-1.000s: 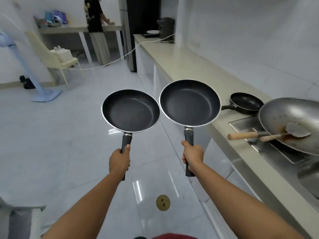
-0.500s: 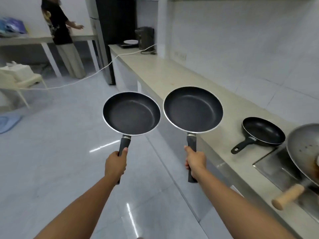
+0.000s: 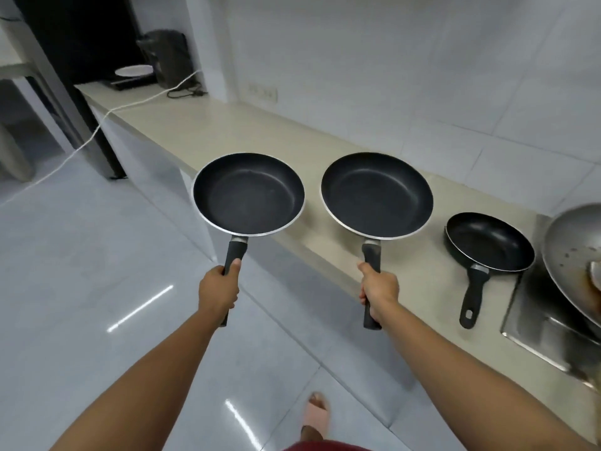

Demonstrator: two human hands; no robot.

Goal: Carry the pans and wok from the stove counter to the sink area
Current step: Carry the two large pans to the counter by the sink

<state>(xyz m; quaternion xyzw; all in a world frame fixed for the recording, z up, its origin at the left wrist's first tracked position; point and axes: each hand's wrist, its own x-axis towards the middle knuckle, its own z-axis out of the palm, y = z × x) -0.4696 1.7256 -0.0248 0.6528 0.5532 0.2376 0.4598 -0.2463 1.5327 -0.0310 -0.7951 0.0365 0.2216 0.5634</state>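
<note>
My left hand (image 3: 218, 289) grips the black handle of a black non-stick frying pan (image 3: 248, 193), held level over the counter's front edge. My right hand (image 3: 379, 288) grips the handle of a second, similar black frying pan (image 3: 377, 195), held level above the beige counter (image 3: 227, 131). A smaller black frying pan (image 3: 489, 242) lies on the counter to the right, its handle pointing toward me. At the right edge a steel wok (image 3: 572, 252) sits on the steel stove top (image 3: 536, 333), stained inside and partly cut off by the frame.
A dark kettle (image 3: 166, 56), a plate (image 3: 134, 71) on a black base and a white cable (image 3: 107, 113) are at the counter's far end beside a dark fridge (image 3: 65, 60). Glossy tiled floor (image 3: 81, 271) lies to the left. My sandalled foot (image 3: 315, 415) shows below.
The view has swung right toward the counter and wall. Both pans moved right over the counter and now stand further apart. The person at the far table has left the frame.
</note>
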